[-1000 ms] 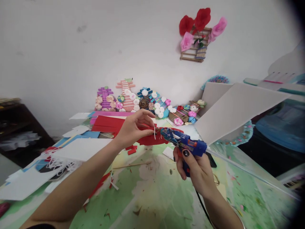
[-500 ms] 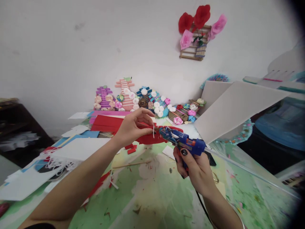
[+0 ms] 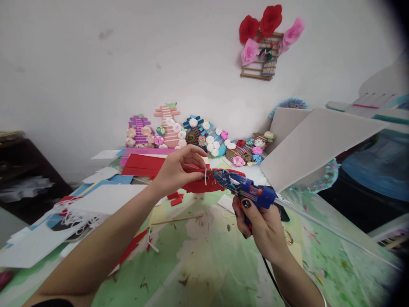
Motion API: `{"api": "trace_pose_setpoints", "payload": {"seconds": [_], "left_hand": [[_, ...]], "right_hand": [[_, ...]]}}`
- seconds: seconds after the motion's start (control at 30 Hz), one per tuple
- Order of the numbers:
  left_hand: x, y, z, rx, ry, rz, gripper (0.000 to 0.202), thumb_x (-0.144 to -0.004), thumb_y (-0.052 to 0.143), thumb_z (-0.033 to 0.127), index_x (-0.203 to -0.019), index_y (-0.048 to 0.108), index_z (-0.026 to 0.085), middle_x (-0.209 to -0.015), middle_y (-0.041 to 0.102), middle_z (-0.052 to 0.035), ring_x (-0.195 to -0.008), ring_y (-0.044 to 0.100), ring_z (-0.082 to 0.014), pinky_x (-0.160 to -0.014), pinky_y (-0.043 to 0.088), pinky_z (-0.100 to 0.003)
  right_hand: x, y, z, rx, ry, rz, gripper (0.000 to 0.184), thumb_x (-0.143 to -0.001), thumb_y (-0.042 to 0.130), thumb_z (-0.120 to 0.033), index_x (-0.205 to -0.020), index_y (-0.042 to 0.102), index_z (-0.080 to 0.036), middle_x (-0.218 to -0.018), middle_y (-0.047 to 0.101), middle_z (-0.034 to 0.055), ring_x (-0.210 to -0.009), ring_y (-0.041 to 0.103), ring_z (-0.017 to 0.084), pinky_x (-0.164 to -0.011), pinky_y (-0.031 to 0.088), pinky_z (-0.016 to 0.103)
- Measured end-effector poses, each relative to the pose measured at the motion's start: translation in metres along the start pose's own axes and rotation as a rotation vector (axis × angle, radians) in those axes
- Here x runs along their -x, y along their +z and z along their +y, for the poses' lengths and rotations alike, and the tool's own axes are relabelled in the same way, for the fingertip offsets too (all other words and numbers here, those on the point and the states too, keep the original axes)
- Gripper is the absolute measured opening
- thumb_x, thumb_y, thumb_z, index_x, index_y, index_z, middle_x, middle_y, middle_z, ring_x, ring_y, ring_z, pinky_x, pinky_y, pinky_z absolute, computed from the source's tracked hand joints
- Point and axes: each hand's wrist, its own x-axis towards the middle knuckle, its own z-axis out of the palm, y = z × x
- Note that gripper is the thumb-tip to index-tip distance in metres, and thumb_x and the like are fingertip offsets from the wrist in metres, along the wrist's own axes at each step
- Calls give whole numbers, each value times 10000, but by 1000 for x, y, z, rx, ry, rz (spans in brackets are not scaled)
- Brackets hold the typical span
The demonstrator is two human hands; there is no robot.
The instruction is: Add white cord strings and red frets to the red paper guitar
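Note:
My right hand is wrapped round the grip of a blue hot glue gun, its nozzle pointing left. Between the thumb and fingertips of my left hand is a short white cord, pinched right by the nozzle tip. Whether the nozzle touches the cord I cannot tell. Behind both hands lies a red craft piece with a rounded edge, partly hidden by my left hand and the glue gun. A black power cable trails down from the gun.
Small red scraps and a thin wooden stick lie on the paint-stained table. White boards and a bundle of white cord are at left. Flower-decorated crafts line the wall; large panels lean at right.
Almost nothing differs. Both hands, the glue gun and the white cord keep nearly the same places; the view has shifted very slightly.

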Motion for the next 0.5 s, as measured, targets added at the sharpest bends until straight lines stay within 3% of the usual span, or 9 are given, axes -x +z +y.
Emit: {"api": "trace_pose_setpoints", "payload": {"seconds": [0.5], "left_hand": [[-1,-1,-2,-8,7,-27,337,-707,677,98,-1017,571,177,-821,639,-12,-785,663,-145,-734,583,-273]], "right_hand": [[2,1,-1,0,40,15,335,-922,463,-472,-736,487,-195,-491,406,-67,-382,352,61,-398,250,231]]}}
